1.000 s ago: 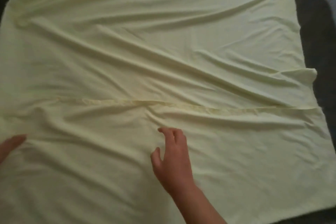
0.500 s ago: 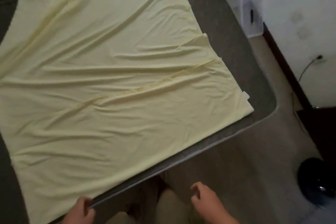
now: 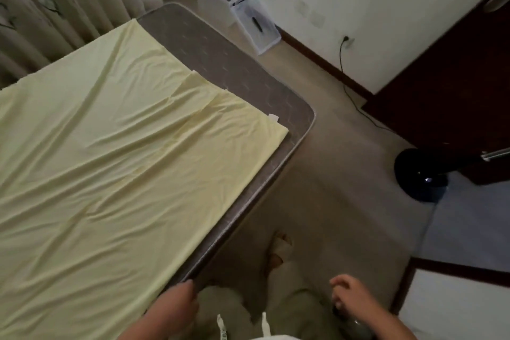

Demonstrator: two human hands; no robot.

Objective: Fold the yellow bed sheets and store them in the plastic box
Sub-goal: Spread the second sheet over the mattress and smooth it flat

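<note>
the yellow bed sheet [image 3: 110, 163] lies spread flat and creased over a grey mattress [image 3: 237, 74], covering most of it and leaving a bare strip of mattress along the far right side and the rounded corner. a folded-over layer shows near that corner, with a small white tag [image 3: 273, 117] at the sheet's edge. the left hand [image 3: 176, 303] sits at the near edge of the mattress, its fingertips at the piped rim right beside the sheet's edge; whether its grip is pinching the cloth or only touching the rim cannot be told. the right hand [image 3: 350, 298] hangs off the bed over the floor, above the person's leg, fingers loosely curled and holding nothing visible. 2 clear plastic boxes [image 3: 248, 19] stand on the floor by the far wall, well apart from the sheet, beyond the mattress's far corner. patterned curtains [image 3: 55, 0] hang behind the bed. a black round fan base [image 3: 419, 174] sits on the floor to the right, near a dark wooden door [image 3: 455, 85], and a black cable [image 3: 350, 77] runs down from a wall socket.
</note>
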